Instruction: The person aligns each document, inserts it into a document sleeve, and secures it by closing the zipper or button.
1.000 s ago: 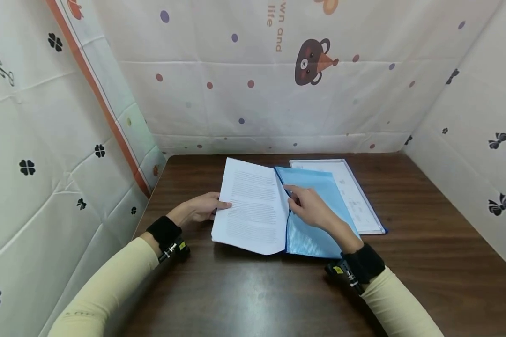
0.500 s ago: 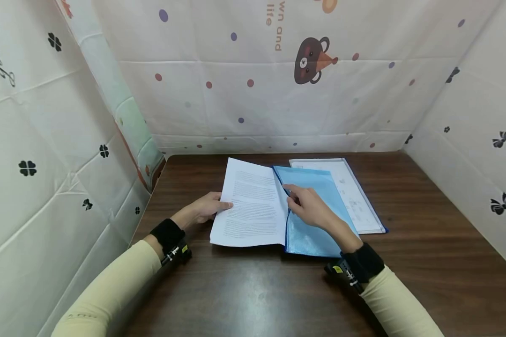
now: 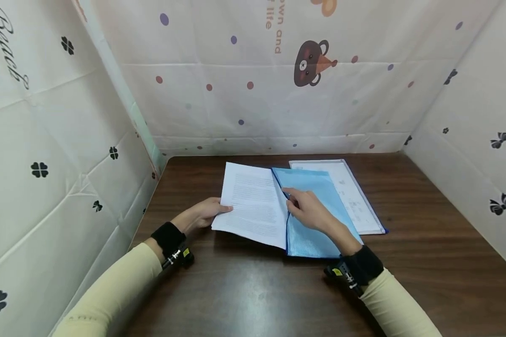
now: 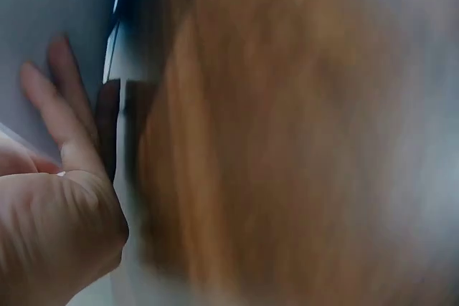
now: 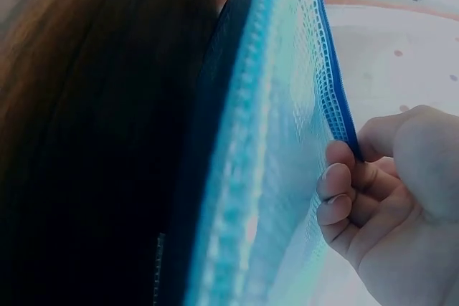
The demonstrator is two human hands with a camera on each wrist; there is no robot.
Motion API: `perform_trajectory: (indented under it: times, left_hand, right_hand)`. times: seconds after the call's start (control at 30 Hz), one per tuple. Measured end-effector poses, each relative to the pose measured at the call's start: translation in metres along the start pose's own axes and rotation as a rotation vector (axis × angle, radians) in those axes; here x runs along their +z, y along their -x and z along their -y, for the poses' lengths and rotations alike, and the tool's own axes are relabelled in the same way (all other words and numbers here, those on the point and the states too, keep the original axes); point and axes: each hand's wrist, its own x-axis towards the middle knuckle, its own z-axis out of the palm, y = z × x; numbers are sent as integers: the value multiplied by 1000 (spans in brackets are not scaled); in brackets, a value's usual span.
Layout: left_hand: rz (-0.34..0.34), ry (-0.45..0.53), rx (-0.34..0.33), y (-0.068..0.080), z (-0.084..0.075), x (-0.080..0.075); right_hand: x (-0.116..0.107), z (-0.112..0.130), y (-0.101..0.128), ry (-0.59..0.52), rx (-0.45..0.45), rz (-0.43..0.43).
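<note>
The left hand (image 3: 202, 211) grips the left edge of a white printed paper stack (image 3: 253, 203), steadying it half inside a blue mesh zip pouch (image 3: 309, 210) on the dark wooden surface (image 3: 426, 262). The right hand (image 3: 309, 210) pinches the pouch's open edge, holding it apart. A clear plastic document folder (image 3: 354, 194) lies just beside.

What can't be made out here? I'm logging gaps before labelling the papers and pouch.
- Print on the paper stack: too small in the head view.
- Pouch interior: hidden by its mesh and the right hand.
- Left hand: left wrist view blurred.
- Second folder: partly covered by the pouch.
</note>
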Motion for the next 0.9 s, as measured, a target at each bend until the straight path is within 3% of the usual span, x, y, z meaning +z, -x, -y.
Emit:
perform_trajectory:
  times: [0.2,0.43,0.53,0.63,0.8,0.87,0.9]
  left_hand:
    - [-31,114,13,2,5,11]
    - [-140,89,31,3,3,14]
    - [-156,73,33,4,5,17]
    - [-162,-3,70,4,7,21]
    - [-213,-267,192,7,4,23]
    - [-214,-273,200,8,3,23]
    - [-207,-229,183,9,3,24]
  right_hand:
    - [-5,1,0,-37,-14,-20]
    - [-15,5,0,-60,-30,-32]
    - [-15,6,0,-70,-36,-20]
    - [-13,5,-2,-64,-36,-9]
    - [-15,2,0,-32,-25,-15]
    - [-17,2,0,-28,-22,-11]
    - [-17,1,0,-27,-23,-5]
